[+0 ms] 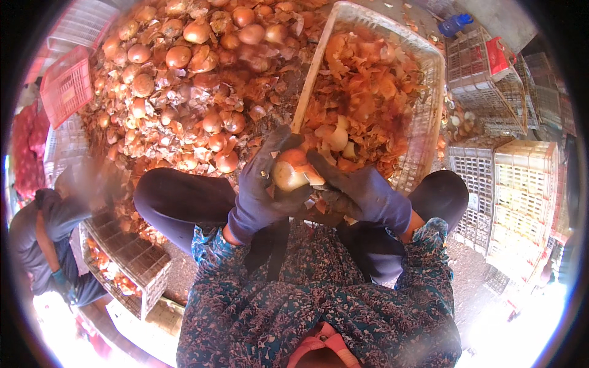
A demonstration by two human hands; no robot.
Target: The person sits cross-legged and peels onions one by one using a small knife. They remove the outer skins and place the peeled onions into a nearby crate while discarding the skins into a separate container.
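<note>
In the head view my left hand (267,184), in a dark work glove, holds a partly peeled onion (286,175) between thumb and fingers. Pale flesh shows on its lower side and orange skin on its upper side. My right hand (361,193), gloved too, is at the onion's right side, its fingers beside a loose flap of skin (313,176); whether they pinch it cannot be told. Beyond my hands, at the right, stands a plastic crate (425,115) with many onion skins (368,87) and a few pale peeled pieces (339,138) in it.
A large heap of unpeeled onions (178,57) and loose skins spreads at the upper left. Stacked plastic crates (522,202) stand at the right, a blue bottle (454,25) above them. A co-worker (43,239) is at the lower left beside another crate (133,257). A pink crate (68,87) is farther up.
</note>
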